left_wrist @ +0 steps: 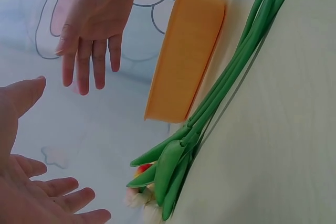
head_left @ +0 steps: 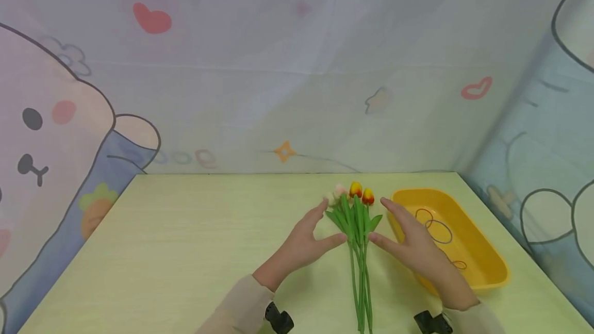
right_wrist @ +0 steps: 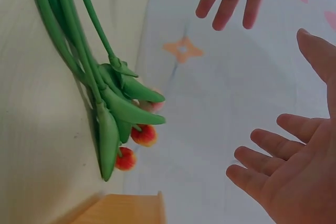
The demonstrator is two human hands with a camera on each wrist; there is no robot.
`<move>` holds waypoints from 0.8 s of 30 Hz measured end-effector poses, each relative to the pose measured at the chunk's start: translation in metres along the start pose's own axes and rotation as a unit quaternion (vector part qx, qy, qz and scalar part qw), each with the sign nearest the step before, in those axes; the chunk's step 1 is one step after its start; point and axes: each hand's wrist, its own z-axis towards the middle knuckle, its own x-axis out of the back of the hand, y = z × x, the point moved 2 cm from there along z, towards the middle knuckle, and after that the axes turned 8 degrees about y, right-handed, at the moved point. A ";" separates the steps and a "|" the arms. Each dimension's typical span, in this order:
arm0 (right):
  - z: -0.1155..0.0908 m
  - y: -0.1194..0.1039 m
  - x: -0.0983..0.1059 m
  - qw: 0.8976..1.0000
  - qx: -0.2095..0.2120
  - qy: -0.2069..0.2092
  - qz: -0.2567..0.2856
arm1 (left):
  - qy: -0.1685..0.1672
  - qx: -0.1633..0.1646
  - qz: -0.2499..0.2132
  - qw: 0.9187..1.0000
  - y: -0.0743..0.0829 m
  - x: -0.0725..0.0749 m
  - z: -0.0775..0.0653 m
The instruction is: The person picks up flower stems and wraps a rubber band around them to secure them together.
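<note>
A bunch of artificial tulips (head_left: 357,220) lies on the table, its green stems pointing toward the person. Two blooms are orange-red, and paler ones sit at their left. On the left side of the bunch, my left hand (head_left: 303,244) is held with thumb and fingers spread, palm facing inward. My right hand (head_left: 417,246) mirrors it on the right side, overlapping the tray's near edge in the head view. Both wrist views show the hands raised apart from the tulips (left_wrist: 173,166), holding nothing. In the right wrist view, the orange-red blooms (right_wrist: 143,135) peek out beyond the leaves.
A yellow plastic tray (head_left: 487,267) stands at the table's right, with several thin elastic bands (head_left: 438,231) inside. The pale table (head_left: 185,251) reaches back to a cartoon-printed cloth backdrop (head_left: 260,66), which also hangs along the right side.
</note>
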 end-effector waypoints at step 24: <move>-0.001 0.032 -0.032 0.991 -0.069 -0.071 0.086 | -0.007 0.093 -0.114 0.989 -0.024 -0.046 0.011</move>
